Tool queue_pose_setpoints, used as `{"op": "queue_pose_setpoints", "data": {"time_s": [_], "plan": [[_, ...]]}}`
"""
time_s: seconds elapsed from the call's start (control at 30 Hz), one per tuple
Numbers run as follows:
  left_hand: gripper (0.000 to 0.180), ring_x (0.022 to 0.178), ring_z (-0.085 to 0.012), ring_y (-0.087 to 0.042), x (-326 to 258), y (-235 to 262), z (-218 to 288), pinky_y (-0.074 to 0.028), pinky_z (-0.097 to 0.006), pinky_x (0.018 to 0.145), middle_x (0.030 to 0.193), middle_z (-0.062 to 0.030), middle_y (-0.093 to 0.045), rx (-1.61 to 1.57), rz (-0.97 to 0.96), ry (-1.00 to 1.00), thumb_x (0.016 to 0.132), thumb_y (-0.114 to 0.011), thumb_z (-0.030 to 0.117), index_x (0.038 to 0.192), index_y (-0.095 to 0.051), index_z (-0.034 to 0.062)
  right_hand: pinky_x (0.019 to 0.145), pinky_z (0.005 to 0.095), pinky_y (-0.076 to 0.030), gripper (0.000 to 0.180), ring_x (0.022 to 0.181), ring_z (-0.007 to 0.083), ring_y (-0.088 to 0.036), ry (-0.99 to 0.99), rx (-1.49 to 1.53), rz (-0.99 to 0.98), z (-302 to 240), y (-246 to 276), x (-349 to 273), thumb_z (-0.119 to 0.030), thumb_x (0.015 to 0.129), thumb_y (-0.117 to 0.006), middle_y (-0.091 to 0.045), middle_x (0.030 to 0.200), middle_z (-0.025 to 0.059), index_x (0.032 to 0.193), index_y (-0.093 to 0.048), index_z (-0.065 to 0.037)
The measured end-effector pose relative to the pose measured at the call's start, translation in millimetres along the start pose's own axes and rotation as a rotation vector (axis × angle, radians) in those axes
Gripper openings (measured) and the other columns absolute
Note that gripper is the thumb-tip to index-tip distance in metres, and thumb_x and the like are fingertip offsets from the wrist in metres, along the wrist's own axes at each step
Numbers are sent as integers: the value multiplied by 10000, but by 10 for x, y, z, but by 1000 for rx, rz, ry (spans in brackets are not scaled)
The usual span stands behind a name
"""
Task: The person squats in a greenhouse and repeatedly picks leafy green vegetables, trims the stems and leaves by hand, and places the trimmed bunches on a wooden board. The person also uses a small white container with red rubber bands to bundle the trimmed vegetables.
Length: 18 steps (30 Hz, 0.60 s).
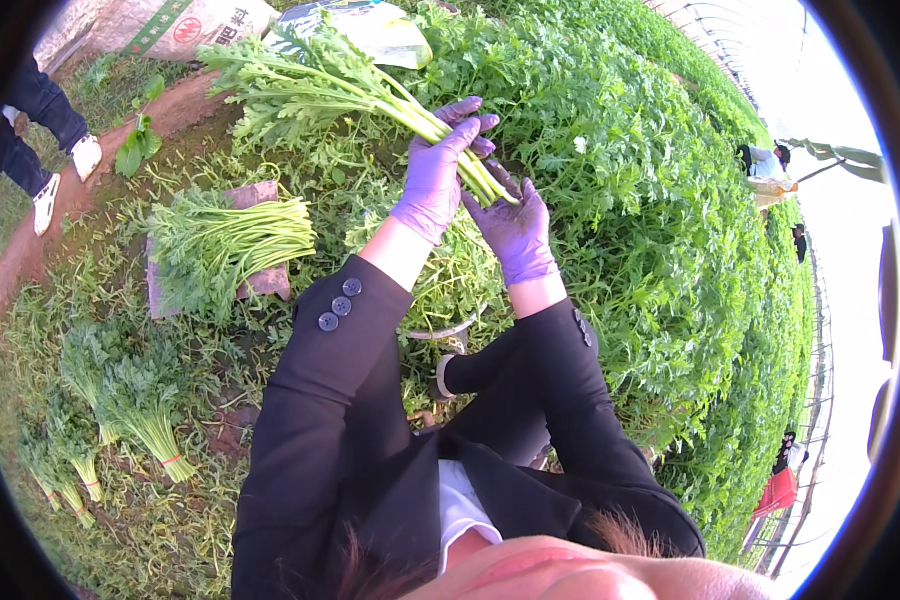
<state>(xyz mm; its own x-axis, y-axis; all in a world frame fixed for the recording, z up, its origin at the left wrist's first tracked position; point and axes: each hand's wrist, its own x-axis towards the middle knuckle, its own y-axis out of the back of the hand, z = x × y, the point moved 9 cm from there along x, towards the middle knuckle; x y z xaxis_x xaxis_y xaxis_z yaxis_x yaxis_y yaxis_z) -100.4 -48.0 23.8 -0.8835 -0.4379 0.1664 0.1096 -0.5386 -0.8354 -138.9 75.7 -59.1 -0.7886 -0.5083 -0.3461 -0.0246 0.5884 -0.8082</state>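
Note:
A loose bunch of chrysanthemum greens (370,92) is held out in front of me, its leaves pointing up to the left. My left hand (436,178), in a purple glove, is wrapped around the pale lower stalks, some fingers showing beyond them. At the cut stem ends, my right hand (518,232), also in a purple glove with a dirt-darkened palm, curls with thumb and fingers on either side of the stalks. To the left, a pile of cut greens (232,245) lies with its stems side by side on a reddish-brown board (263,283).
Several banded bunches (150,415) lie on the littered ground at lower left. A container rim (445,330) shows below my hands. Dense growing greens (660,270) fill the right. Another person's legs (40,140) stand at far left, near a white sack (185,25).

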Motion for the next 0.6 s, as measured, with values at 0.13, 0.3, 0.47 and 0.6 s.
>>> {"op": "queue_pose_setpoints", "data": {"time_s": [0.13, 0.3, 0.47, 0.6], "plan": [[179, 979, -209, -696, -173, -113, -307, -551, -272, 746, 1093, -112, -694, 123, -6, 105, 935, -603, 10, 1107, -650, -5, 912, 400, -548, 220, 965, 254, -658, -56, 274, -117, 122, -116, 48, -174, 1022, -473, -656, 1061, 140, 1109, -588, -8], [162, 1094, -175, -629, -157, -60, -213, -463, -326, 1022, 1137, -65, -707, 313, -39, 50, 911, -644, 22, 1057, -714, 42, 919, 364, -504, 301, 994, 215, -611, -57, -300, -170, -5, -246, -193, -210, 1034, -476, -629, 1113, 100, 1251, -563, -19], [196, 1036, -147, -624, -182, 13, -283, -478, -320, 965, 1035, -25, -703, 251, -90, 65, 888, -737, 169, 1051, -733, 60, 1026, 304, -434, 513, 1232, 185, -526, 129, -1345, -404, -262, -608, -447, -160, 984, -596, -592, 1290, 110, 1409, -427, 73], [297, 899, -140, -640, -269, 20, -322, -532, -315, 817, 948, -30, -689, 348, -11, 264, 860, -783, 267, 1072, -724, 68, 706, 227, -490, 447, 818, 99, -603, -3, -1574, -347, -126, -734, -500, -177, 990, -604, -638, 1003, 28, 1373, -461, 7]]}}
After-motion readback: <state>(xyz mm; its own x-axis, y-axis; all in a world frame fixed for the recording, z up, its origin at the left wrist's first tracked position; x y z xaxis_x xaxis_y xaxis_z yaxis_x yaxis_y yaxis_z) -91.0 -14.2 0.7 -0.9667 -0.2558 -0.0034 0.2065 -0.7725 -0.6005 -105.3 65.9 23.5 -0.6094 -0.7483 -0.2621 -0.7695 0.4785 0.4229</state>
